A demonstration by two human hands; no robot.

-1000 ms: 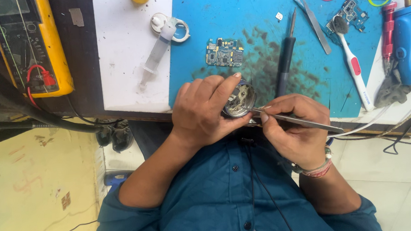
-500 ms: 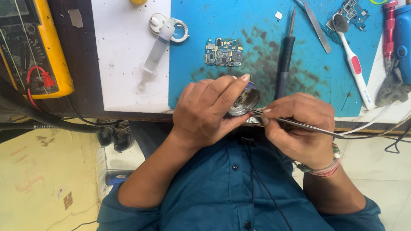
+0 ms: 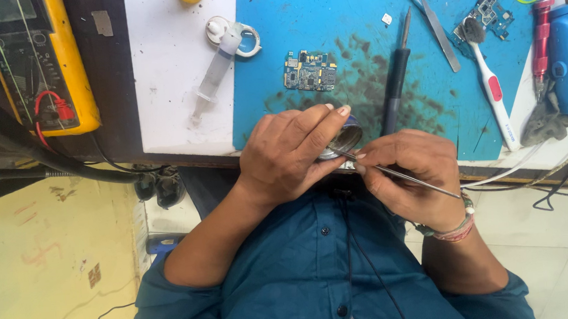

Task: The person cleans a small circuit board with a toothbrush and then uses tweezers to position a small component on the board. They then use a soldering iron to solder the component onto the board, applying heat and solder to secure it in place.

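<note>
Teal buttoned shirt [image 3: 317,269], beaded wristband [image 3: 456,229]

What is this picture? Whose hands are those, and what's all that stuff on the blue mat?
The camera sits on a person's head and looks down, so you see their own two hands and blue shirt. The left hand holds a small round shiny tin. The right hand holds thin metal tweezers, with their tip at the tin. In front is a blue work mat. On it lie a little green circuit board, a black soldering pen and a white toothbrush. Beside the mat lies a clear syringe, and on the far left a yellow meter for testing electricity.
</note>
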